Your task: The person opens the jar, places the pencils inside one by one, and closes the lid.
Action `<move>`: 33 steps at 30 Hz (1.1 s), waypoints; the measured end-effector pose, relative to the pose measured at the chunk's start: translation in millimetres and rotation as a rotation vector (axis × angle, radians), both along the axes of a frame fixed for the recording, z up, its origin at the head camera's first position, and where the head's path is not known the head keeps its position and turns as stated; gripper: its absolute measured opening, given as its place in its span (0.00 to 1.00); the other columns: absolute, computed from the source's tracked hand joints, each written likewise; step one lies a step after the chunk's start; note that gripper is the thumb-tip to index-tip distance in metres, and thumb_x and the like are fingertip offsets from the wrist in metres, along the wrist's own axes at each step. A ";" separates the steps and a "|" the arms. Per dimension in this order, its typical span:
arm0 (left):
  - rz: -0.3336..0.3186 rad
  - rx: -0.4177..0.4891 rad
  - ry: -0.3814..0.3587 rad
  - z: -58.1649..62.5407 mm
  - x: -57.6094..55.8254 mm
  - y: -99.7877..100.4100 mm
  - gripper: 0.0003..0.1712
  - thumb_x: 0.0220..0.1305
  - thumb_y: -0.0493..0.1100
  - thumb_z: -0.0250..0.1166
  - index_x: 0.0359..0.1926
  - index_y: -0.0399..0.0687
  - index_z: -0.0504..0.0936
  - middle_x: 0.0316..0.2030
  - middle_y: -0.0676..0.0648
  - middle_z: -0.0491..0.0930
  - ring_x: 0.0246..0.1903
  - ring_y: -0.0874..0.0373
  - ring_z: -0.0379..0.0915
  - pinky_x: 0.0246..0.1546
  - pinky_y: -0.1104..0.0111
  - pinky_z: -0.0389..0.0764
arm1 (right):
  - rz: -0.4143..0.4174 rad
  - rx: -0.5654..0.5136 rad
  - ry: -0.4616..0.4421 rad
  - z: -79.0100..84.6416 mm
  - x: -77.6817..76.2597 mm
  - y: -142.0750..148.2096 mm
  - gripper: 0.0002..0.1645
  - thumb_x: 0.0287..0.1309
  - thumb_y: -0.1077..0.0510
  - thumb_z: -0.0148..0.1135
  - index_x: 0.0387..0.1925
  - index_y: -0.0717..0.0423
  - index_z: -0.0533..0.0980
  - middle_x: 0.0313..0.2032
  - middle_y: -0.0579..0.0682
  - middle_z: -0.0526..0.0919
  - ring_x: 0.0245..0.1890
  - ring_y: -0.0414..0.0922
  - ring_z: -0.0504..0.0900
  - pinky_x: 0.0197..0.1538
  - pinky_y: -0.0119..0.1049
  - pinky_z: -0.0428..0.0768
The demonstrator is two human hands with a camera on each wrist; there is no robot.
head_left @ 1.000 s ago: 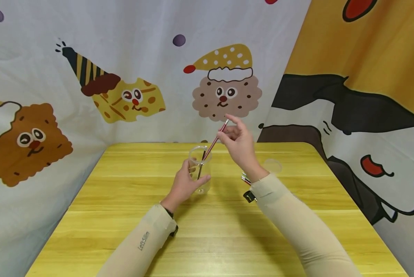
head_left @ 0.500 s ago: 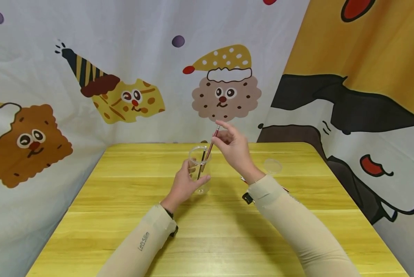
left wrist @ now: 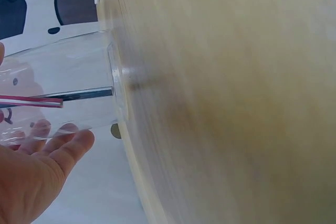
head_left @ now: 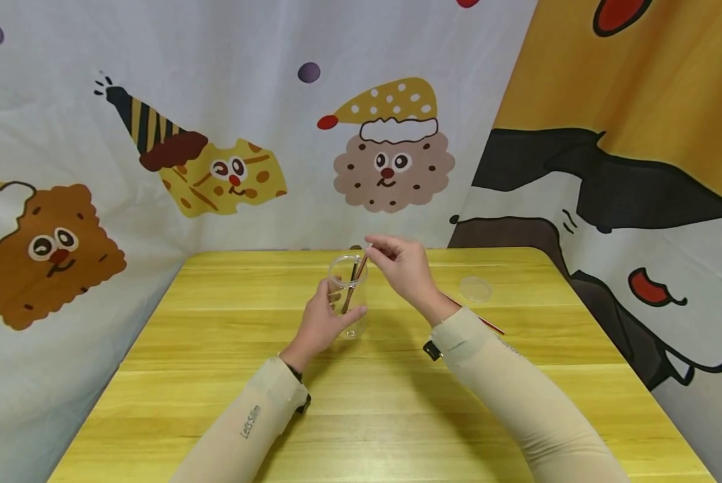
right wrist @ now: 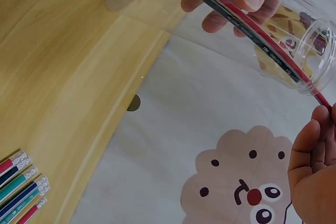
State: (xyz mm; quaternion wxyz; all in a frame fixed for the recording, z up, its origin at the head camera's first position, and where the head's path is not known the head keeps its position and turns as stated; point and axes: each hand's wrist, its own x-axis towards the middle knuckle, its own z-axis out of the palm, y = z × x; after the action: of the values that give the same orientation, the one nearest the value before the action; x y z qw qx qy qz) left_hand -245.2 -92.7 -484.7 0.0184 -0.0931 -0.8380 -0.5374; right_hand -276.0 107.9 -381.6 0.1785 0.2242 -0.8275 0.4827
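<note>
My left hand [head_left: 320, 323] holds a clear plastic jar [head_left: 355, 325] upright on the table, thumb on one side and fingers on the other. Inside it leans a dark pencil [right wrist: 270, 55]. Over the mouth, my right hand [head_left: 406, 274] pinches a red pencil [right wrist: 278, 48] near its eraser end. Most of that red pencil is within the jar, slanting alongside the dark one. In the left wrist view the red pencil's lower end [left wrist: 47, 102] shows above the jar's bottom.
Several pencils [right wrist: 22, 188] in red, dark blue and green lie side by side on the wooden table [head_left: 228, 402], partly hidden by the right forearm in the head view. Behind them lies a clear round lid [head_left: 476, 290]. A printed curtain [head_left: 246, 40] hangs beyond the table's back edge.
My right hand has moved down and left, lowering the red pencil deeper into the jar. The left hand and jar have stayed in place.
</note>
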 end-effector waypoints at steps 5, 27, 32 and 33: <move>-0.003 0.010 0.001 0.0 0.4 -0.3 0.43 0.64 0.60 0.78 0.71 0.54 0.67 0.73 0.44 0.73 0.72 0.39 0.73 0.70 0.42 0.78 | 0.014 0.012 -0.003 -3.7 -1.1 -0.4 0.15 0.74 0.56 0.68 0.57 0.54 0.88 0.46 0.54 0.93 0.36 0.44 0.88 0.38 0.28 0.84; -0.011 0.023 -0.009 -0.9 -0.3 -0.8 0.40 0.66 0.57 0.78 0.70 0.54 0.67 0.73 0.43 0.72 0.72 0.39 0.72 0.70 0.40 0.78 | 0.035 0.167 -0.024 -11.6 -1.2 -1.7 0.16 0.77 0.54 0.64 0.58 0.56 0.87 0.40 0.51 0.89 0.25 0.42 0.75 0.28 0.32 0.75; -0.012 0.021 -0.010 -0.5 -0.1 -1.0 0.41 0.65 0.58 0.78 0.70 0.54 0.67 0.73 0.44 0.72 0.72 0.39 0.72 0.70 0.41 0.78 | 0.039 0.180 -0.024 -11.6 -1.1 -1.7 0.16 0.78 0.54 0.63 0.58 0.55 0.87 0.40 0.50 0.89 0.25 0.42 0.75 0.28 0.32 0.75; -0.010 0.019 -0.011 -0.4 -0.1 -1.0 0.41 0.65 0.58 0.78 0.70 0.54 0.67 0.73 0.44 0.73 0.72 0.39 0.72 0.70 0.41 0.78 | 0.039 0.183 -0.024 -11.8 -1.3 -1.7 0.16 0.77 0.54 0.64 0.58 0.55 0.87 0.39 0.50 0.89 0.25 0.41 0.75 0.28 0.32 0.75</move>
State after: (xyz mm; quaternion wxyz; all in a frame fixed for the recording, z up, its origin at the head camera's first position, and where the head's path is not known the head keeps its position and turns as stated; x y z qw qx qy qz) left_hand -245.3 -93.7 -485.0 0.0122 -0.0941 -0.8323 -0.5461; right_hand -277.3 106.1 -393.4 0.1383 0.2498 -0.8657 0.4112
